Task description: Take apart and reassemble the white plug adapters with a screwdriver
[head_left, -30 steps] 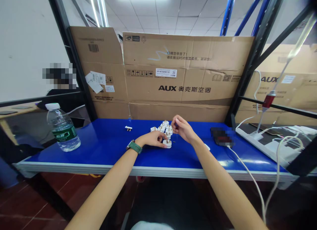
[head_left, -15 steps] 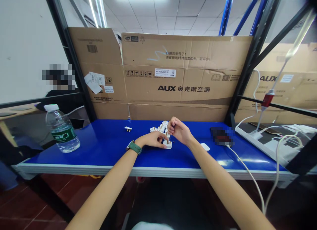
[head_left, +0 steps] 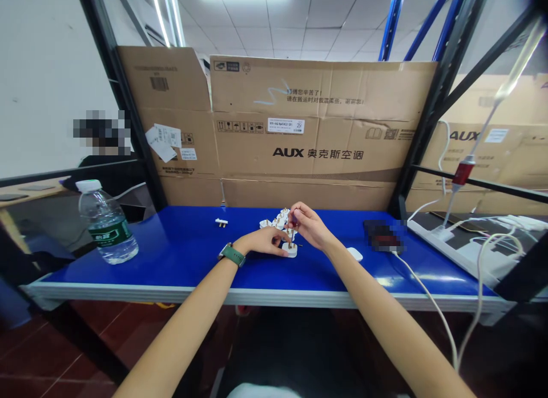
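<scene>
A white power plug (head_left: 290,251) lies on the blue tabletop with its prongs upward. My left hand (head_left: 268,241), with a green-strapped watch at the wrist, grips the plug's left side between thumb and fingers. Above it, my right hand (head_left: 309,224) is closed around a small screwdriver (head_left: 292,234). Its thin shaft points straight down to the plug's face; whether the tip sits in a screw is too small to tell. Just behind my hands is a cluster of several similar white plug pieces (head_left: 280,220), partly covered by my fingers.
A water bottle (head_left: 107,226) stands at the left, and one plug piece (head_left: 221,222) lies apart behind it. Right of my right hand are a white cover (head_left: 354,254) and a dark device (head_left: 383,236) with a cable. Cardboard (head_left: 257,187) closes off the back. A person sits beyond the left post.
My right hand's fingers have shifted, and the screwdriver shaft now shows upright over the plug. The left hand and the plug stay in place.
</scene>
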`<action>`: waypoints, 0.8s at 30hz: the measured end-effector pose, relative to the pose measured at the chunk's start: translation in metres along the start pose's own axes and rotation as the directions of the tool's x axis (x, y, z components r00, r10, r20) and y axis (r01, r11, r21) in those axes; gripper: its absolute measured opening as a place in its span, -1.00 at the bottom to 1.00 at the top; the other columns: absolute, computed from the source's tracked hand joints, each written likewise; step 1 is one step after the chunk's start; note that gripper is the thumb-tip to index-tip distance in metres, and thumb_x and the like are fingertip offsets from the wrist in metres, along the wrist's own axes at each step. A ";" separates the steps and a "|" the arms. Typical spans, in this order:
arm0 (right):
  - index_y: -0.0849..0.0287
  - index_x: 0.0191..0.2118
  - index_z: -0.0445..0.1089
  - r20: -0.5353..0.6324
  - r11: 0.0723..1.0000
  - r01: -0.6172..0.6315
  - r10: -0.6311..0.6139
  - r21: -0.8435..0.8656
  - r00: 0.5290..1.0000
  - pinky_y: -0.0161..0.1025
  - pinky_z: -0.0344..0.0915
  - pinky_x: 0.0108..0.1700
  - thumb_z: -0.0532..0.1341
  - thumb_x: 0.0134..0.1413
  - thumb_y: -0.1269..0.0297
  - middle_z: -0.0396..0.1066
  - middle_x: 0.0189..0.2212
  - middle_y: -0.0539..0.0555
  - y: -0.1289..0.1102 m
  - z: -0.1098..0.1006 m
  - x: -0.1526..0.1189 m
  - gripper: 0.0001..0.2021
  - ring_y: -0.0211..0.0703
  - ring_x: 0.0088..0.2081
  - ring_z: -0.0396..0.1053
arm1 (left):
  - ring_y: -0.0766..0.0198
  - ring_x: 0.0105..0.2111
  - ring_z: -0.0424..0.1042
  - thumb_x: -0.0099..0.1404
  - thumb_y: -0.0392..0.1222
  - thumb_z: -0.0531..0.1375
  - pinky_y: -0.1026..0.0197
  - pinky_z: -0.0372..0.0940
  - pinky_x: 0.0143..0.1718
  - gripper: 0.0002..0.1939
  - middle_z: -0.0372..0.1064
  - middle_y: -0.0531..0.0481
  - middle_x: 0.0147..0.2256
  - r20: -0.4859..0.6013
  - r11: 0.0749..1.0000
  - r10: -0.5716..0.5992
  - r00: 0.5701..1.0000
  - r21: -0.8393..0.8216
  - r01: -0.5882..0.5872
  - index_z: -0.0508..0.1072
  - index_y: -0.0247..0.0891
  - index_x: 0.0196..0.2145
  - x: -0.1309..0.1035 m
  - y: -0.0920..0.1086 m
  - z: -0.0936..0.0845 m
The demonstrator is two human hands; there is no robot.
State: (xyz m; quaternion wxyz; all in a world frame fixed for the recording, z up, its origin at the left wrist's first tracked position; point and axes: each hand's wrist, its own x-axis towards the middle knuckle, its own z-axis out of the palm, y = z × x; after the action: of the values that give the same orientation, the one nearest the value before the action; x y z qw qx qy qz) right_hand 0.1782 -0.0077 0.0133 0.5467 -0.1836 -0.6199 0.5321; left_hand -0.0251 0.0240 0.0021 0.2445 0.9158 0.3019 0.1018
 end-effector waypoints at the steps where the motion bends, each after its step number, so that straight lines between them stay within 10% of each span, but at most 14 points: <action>1: 0.09 -0.27 0.29 -0.025 0.999 0.012 -0.014 -0.046 1.000 -0.18 0.36 -0.20 0.36 0.04 -0.04 0.31 -0.39 0.00 0.001 -0.001 0.001 -0.64 -0.18 -0.33 0.33 | 0.33 -0.48 0.21 0.14 0.23 0.34 0.28 0.07 -0.42 -0.41 0.25 0.10 -0.47 0.001 1.000 -0.001 1.000 0.000 0.001 0.54 -0.21 0.00 0.000 0.001 0.000; 10: 0.08 -0.19 0.48 -0.147 0.848 0.078 -0.180 -0.524 0.973 -0.24 0.33 -0.42 0.35 0.04 0.04 0.33 -0.40 0.01 0.006 -0.016 0.006 -0.72 -0.21 -0.46 0.27 | 0.32 -0.46 0.24 0.12 0.24 0.35 0.27 0.09 -0.41 -0.39 0.30 0.08 -0.45 -0.021 1.000 -0.027 0.999 0.011 0.027 0.54 -0.17 0.02 -0.002 0.005 -0.001; 15: 0.11 0.07 0.45 -0.027 0.904 0.121 -0.145 -0.410 0.989 -0.17 0.41 -0.20 0.16 0.21 0.04 0.46 -0.10 0.15 0.001 -0.018 0.004 -0.59 -0.11 -0.22 0.42 | 0.32 -0.46 0.24 0.12 0.23 0.35 0.27 0.08 -0.40 -0.40 0.30 0.09 -0.46 -0.014 1.000 -0.023 1.000 0.015 0.023 0.54 -0.19 0.01 -0.001 0.005 -0.001; 20: 0.13 0.02 0.51 -0.048 0.857 0.096 -0.139 -0.507 0.989 -0.20 0.36 -0.31 0.35 0.04 0.07 0.43 -0.45 0.02 0.001 -0.018 0.004 -0.57 -0.16 -0.44 0.36 | 0.31 -0.45 0.27 0.11 0.23 0.35 0.27 0.09 -0.41 -0.40 0.29 0.07 -0.44 -0.015 0.998 -0.052 0.999 0.026 0.053 0.54 -0.18 0.01 -0.001 0.005 -0.001; 24: 0.10 0.05 0.50 -0.053 0.841 0.104 -0.155 -0.530 0.987 -0.22 0.36 -0.28 0.27 0.14 0.05 0.47 -0.31 0.07 0.001 -0.018 0.004 -0.60 -0.18 -0.38 0.36 | 0.30 -0.44 0.26 0.10 0.24 0.35 0.27 0.09 -0.40 -0.39 0.28 0.08 -0.44 -0.023 0.999 -0.045 0.999 0.015 0.046 0.54 -0.20 -0.01 -0.001 0.005 -0.001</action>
State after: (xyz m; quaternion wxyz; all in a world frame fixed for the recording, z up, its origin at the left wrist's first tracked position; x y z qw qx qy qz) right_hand 0.1924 0.0043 0.0111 0.5385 -0.3086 -0.7265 0.2951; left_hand -0.0241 0.0205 0.0056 0.2361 0.9094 0.3261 0.1041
